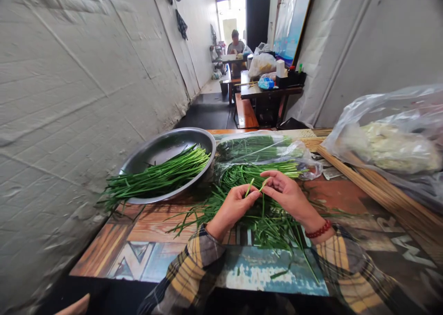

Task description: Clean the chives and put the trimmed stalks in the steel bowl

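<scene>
One table with a patchwork-printed wooden top [166, 227], lettered: a large pale N [133, 259] is read at front left and an R [386, 222] at right; the letter beside the R cannot be settled as M or W. Partly hidden beneath the hands is one loose heap of long, flat, chive-like green leaves [266, 225]; one clear plastic bag of similar greens [256, 148], blurred by its film, is laid just behind. One clear plastic bag of pale contents [391, 144] is cut off at right, its contents unidentified. One round grey metal bowl [152, 155], with one sheaf of long green stalks [173, 169] overhanging its rim. Two hands: one pale-green stalk [249, 187] is pinched in the left hand [238, 204], fingers curled; one thin pale strand [263, 185] is pinched by the right hand [284, 192], fingers half-curled.
</scene>
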Tool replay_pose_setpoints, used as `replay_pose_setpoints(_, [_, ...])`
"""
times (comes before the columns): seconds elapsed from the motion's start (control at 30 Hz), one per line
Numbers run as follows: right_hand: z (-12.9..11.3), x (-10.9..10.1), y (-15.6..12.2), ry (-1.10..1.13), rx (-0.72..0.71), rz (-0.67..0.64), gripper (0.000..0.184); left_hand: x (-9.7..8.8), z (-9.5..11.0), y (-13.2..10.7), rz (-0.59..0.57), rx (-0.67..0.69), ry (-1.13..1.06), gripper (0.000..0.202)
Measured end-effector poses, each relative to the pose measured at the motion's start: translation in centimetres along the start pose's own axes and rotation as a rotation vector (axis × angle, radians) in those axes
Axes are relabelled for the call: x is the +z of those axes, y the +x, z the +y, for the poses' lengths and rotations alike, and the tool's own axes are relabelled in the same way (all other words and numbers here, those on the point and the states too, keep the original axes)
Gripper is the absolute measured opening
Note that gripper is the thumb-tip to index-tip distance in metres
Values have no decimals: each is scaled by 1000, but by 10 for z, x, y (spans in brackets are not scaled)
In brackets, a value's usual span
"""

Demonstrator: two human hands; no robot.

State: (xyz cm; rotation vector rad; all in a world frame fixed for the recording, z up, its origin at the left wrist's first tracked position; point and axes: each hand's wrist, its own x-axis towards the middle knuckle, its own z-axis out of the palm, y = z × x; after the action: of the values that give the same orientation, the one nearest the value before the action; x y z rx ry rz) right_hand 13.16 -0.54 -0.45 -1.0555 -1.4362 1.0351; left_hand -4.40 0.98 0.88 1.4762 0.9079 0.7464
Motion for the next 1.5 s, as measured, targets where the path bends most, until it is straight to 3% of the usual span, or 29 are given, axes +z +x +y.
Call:
replay_pose_setpoints(0.23, [-10, 2, -3, -318, -179, 95, 30, 0, 3, 0, 127, 81, 77, 31])
replay_pose_setpoints(0.4, [-5, -20, -1, -310, -181, 264, 26, -5, 3, -2, 220, 106, 152, 27])
replay_pose_setpoints(0.5, [-8, -28, -2, -316, -200, 135, 13, -7, 2, -2, 245, 148, 248, 24])
replay_pose_setpoints(0.57, [-12, -25, -3, -401, -292, 18, 12, -6, 1, -2, 236, 196, 321, 22])
replay_pose_setpoints(0.67, [-12, -17, -4, -577, -435, 23, 14, -4, 0, -3, 238, 281, 425, 19])
replay_pose_setpoints(0.83, [-5, -14, -3, -776, -468, 19, 12, -1, -2, -4, 239, 333, 514, 19])
replay_pose_setpoints(1.0, [-3, -7, -4, -564, -390, 100, 11, 1, -4, -3, 261, 367, 484, 19])
replay_pose_setpoints(1.17, [6, 10, -7, -62, -109, 154, 13, 4, -8, -4, 262, 398, 523, 25])
replay_pose_setpoints(1.27, [7, 10, -6, 159, 37, 208, 16, 5, -11, -5, 250, 426, 565, 23])
replay_pose_setpoints(1.4, [-3, -8, -4, 235, -11, 342, 19, 3, -15, -4, 277, 410, 579, 23])
replay_pose_setpoints(1.47, [-12, -19, -5, 110, -95, 268, 25, 1, -14, -3, 302, 395, 561, 26])
replay_pose_setpoints(1.5, [-17, -22, -6, 14, -136, 154, 31, 1, -13, -2, 320, 387, 547, 26])
